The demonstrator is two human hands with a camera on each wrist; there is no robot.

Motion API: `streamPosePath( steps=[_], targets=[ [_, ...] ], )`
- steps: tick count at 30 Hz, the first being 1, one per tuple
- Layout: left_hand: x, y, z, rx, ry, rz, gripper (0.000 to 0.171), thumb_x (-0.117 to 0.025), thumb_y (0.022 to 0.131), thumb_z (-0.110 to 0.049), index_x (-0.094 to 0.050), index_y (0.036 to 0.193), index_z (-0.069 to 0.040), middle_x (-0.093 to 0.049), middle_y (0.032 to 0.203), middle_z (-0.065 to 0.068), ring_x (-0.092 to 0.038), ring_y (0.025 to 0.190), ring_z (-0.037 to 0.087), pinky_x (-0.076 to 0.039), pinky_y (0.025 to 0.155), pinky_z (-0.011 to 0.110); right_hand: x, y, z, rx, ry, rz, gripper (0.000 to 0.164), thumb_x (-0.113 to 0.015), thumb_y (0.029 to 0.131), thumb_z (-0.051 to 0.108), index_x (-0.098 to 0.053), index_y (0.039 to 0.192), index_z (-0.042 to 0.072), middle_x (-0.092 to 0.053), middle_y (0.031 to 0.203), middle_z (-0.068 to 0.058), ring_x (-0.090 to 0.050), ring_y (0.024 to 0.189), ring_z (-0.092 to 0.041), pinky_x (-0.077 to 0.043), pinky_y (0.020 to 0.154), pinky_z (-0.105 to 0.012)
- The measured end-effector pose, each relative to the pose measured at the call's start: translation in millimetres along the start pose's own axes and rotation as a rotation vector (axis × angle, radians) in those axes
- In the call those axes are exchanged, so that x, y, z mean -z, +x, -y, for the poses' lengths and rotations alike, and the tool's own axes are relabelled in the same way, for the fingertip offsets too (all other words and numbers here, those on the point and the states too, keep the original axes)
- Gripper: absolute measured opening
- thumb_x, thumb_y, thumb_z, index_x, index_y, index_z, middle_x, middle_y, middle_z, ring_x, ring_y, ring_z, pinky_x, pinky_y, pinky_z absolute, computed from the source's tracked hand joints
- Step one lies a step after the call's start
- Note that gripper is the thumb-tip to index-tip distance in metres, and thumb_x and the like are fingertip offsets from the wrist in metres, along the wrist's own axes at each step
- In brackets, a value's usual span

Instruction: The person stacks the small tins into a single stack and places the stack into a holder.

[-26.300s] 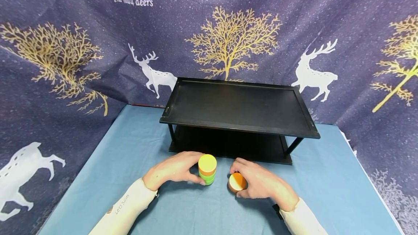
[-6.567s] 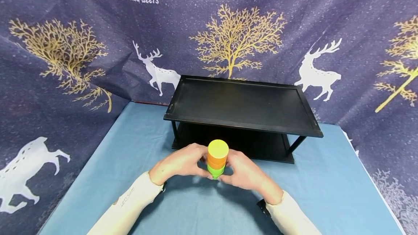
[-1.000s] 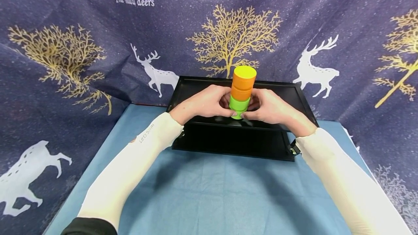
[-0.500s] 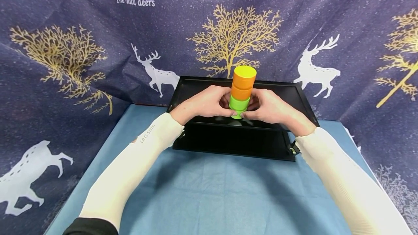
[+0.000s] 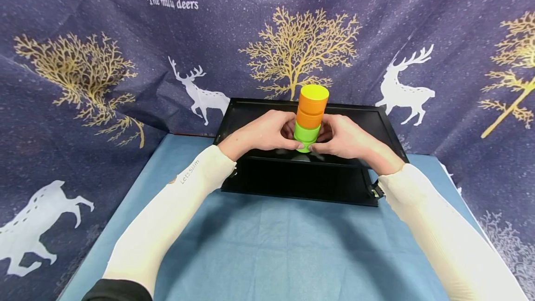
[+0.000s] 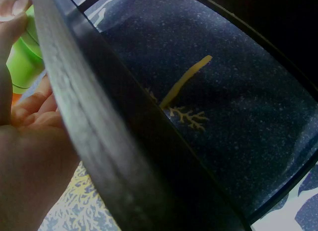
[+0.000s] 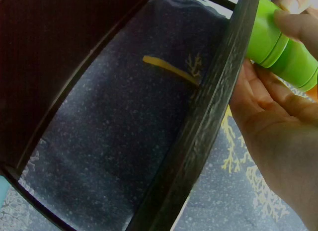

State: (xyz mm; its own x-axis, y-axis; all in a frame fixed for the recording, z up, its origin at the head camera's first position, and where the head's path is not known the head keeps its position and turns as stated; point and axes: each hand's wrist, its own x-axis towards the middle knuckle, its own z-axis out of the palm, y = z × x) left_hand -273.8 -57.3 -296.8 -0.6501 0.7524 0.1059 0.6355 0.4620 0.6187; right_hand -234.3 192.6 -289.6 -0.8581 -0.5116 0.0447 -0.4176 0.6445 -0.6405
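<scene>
A stack of cup-like cylinders (image 5: 308, 117) stands upright at the front part of the black rack's upper shelf (image 5: 255, 111). Its lower pieces are green, the upper ones orange with a yellow top. From the left, my left hand (image 5: 273, 129) holds the green base, thumb in front and the other fingers partly hidden behind. My right hand (image 5: 344, 136) grips the same base from the right, with the two thumb tips close together. In the right wrist view, the green pieces (image 7: 271, 35) show between thumb and fingers, beyond the shelf edge.
Below is the rack's lower shelf (image 5: 292, 185), dark and set back from the blue tablecloth (image 5: 267, 245) in front. A dark blue backdrop (image 5: 234, 36) printed with deer and trees hangs behind. The shelf's front edge (image 6: 94, 121) crosses the left wrist view.
Long before, my right hand held an orange piece apart from the stack. Later both hands held the stack low before the rack; since then it rose to the upper shelf. The last second shows stillness.
</scene>
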Motion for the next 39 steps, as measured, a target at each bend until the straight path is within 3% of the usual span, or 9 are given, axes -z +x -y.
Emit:
streamPosePath(
  steps=[24,32,39],
  targets=[
    [-3.2,-8.0,4.5,0.01,-0.048,-0.042,0.048,-0.086,0.091,-0.033,-0.064,0.128,-0.011,-0.073,0.109,-0.001,-0.07,0.095,0.01,-0.059,0.089,0.026,-6.1,-3.5,-2.4,0.025,0.02,-0.033,0.055,-0.086,0.089,0.011,-0.059,0.137,0.003,-0.073,0.114,-0.011,-0.074,0.105,-0.025,-0.061,0.096,-0.044],
    [-1.1,-15.6,7.9,-0.001,-0.068,-0.081,0.05,-0.087,0.09,-0.033,-0.065,0.13,-0.012,-0.072,0.112,0.001,-0.069,0.096,0.012,-0.059,0.09,0.028,-3.7,-13.8,-5.1,0.061,0.034,-0.101,0.052,-0.086,0.09,0.015,-0.061,0.133,0.001,-0.072,0.118,-0.013,-0.072,0.108,-0.028,-0.059,0.099,-0.047],
    [0.0,-25.7,9.2,0.021,-0.037,-0.138,0.053,-0.086,0.091,-0.037,-0.065,0.132,-0.011,-0.071,0.117,0.002,-0.068,0.101,0.012,-0.058,0.092,0.03,-5.8,-26.7,-7.3,0.08,0.023,-0.185,0.05,-0.087,0.09,0.013,-0.063,0.133,0.005,-0.071,0.118,-0.009,-0.071,0.108,-0.026,-0.058,0.099,-0.047]
  ],
)
